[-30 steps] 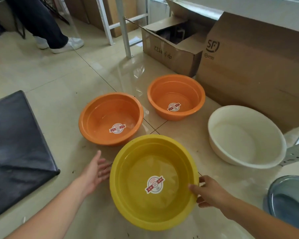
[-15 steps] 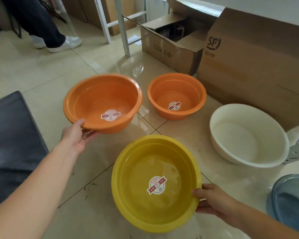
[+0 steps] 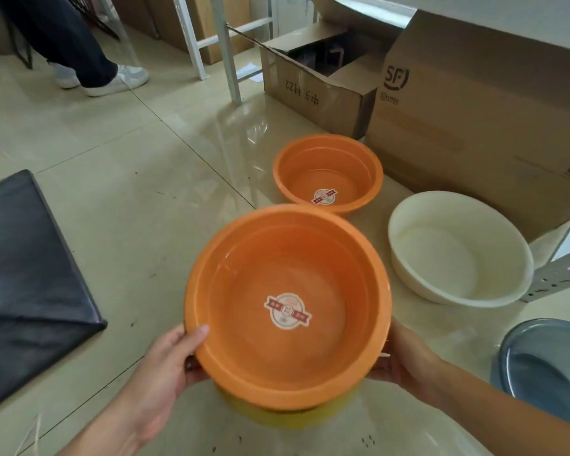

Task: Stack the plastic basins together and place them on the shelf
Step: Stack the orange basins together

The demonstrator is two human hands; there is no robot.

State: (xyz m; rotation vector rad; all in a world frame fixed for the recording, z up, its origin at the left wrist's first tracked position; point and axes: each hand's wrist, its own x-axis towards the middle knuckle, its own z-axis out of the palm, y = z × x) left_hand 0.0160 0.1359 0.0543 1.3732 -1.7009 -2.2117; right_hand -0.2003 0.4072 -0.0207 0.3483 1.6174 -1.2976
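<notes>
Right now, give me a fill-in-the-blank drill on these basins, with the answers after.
1. The large orange basin sits nested in a ____ basin.
2. The left hand grips the large orange basin's ____.
3. Between the small orange basin and the blue basin stands a ____ basin.
4. The box behind the white basin bears the letters ____.

Answers: yellow; rim; white; SF

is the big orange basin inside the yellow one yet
Yes, nested: the big orange basin covers the yellow basin, whose wall shows only beneath it.
</notes>
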